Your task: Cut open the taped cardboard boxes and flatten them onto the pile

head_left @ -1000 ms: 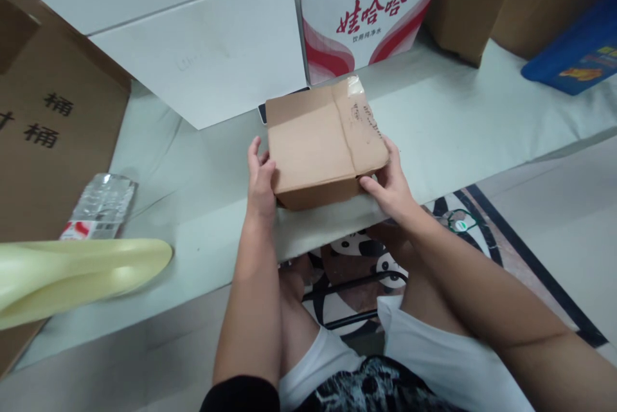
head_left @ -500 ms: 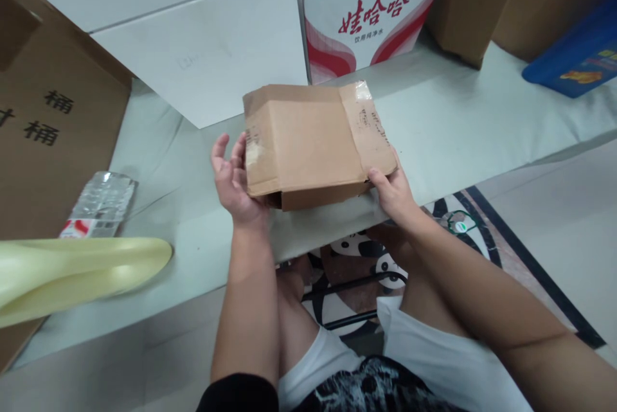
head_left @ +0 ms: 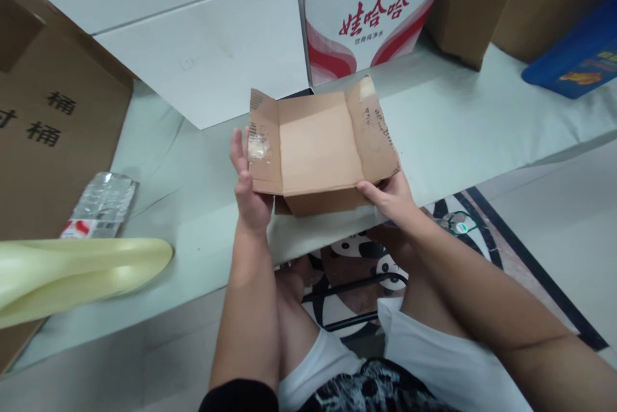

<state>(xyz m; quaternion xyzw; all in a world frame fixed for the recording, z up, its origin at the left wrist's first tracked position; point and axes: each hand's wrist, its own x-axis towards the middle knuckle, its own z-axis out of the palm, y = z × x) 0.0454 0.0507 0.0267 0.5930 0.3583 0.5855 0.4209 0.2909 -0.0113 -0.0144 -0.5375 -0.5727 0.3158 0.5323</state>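
Observation:
A small brown cardboard box (head_left: pixel 315 142) is held tilted above the cloth-covered table, its two side flaps raised. Pieces of clear tape and dark print show on those flaps. At the lower right corner my right hand (head_left: pixel 393 197) grips the box, thumb on the front edge and fingers mostly hidden beneath. Against the outside of the left flap rests my left hand (head_left: pixel 251 190), its fingers stretched upward and thumb apart, not closed round the cardboard. Below the front edge, the box's lower part shows as a narrow brown side.
White cartons (head_left: pixel 207 55) and a red-and-white water carton (head_left: pixel 366 20) stand behind. At left are a large brown carton (head_left: pixel 53 161), a clear plastic pack (head_left: pixel 103 203) and a pale yellow object (head_left: pixel 96 270). A brown box (head_left: pixel 470 7) and blue container (head_left: pixel 573 52) stand right.
Both side flaps now stand up more steeply from the middle panel. My left hand has moved right and against the left flap. My right hand keeps its grip at the corner.

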